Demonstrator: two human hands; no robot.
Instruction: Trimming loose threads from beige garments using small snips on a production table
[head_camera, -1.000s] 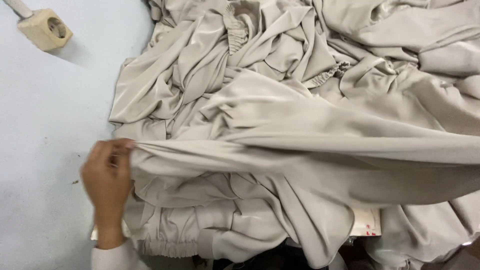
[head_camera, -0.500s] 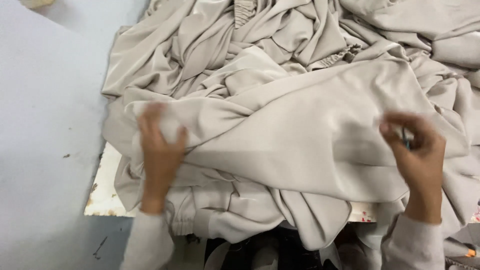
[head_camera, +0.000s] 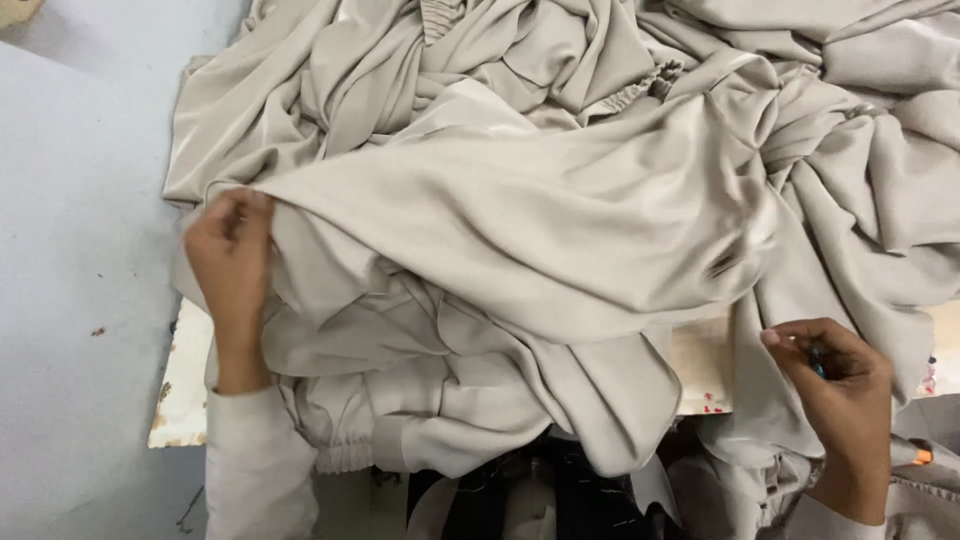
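Basically, one big heap of beige fabric (head_camera: 560, 200) covers most of the table (head_camera: 80, 200), piled from the far edge down to the near edge, where it spills over onto a worn pale board (head_camera: 185, 400). Left hand (head_camera: 232, 262) sits at the left side of the heap, fingers pinched on a fabric edge, pulling a wide fold taut across the top of the pile. Right hand (head_camera: 835, 385) is at the near right, fingers curled together around a small dark tool (head_camera: 818, 358) with a teal bit; too small to tell what kind, and I can't tell if any cloth is caught in that grip. It's just beside the hanging fabric. An elastic gathered cuff (head_camera: 345, 458) shows at the near edge, another gathered band (head_camera: 635, 90) further back.

Progress, as a judgement: early. One fold lifted and stretched, nothing laid flat, nothing folded or stacked aside; the rest is still a crumpled mass. Bare light blue table surface along the left edge. An orange-tipped object (head_camera: 915, 455) peeks at the near right corner.
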